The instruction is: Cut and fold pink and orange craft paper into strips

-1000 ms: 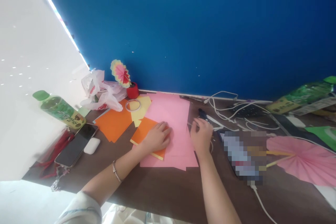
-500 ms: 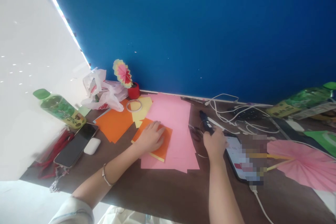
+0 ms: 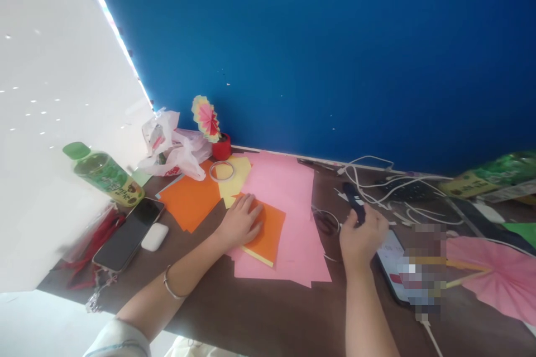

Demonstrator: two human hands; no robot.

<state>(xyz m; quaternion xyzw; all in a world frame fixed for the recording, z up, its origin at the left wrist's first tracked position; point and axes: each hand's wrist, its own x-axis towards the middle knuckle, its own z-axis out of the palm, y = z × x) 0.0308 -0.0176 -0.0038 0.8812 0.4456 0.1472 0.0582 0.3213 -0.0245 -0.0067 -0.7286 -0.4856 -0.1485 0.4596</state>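
My left hand lies with its fingers spread on an orange sheet, which has a yellow edge showing beneath it. That sheet rests over large pink sheets. At the right my right hand grips the near end of a dark glue-gun-like tool, above the desk beside a lit phone. Black scissors lie between the pink paper and my right hand. Left of my left hand are more orange paper and yellow paper.
A green-capped bottle, dark phone and white case stand or lie at the left. Behind are a plastic bag and red pot. White cables and a pink paper fan occupy the right.
The view has shifted, moving most things slightly right in the picture. My right hand has moved right with the dark tool, away from the scissors. My left hand remains on the orange sheet.
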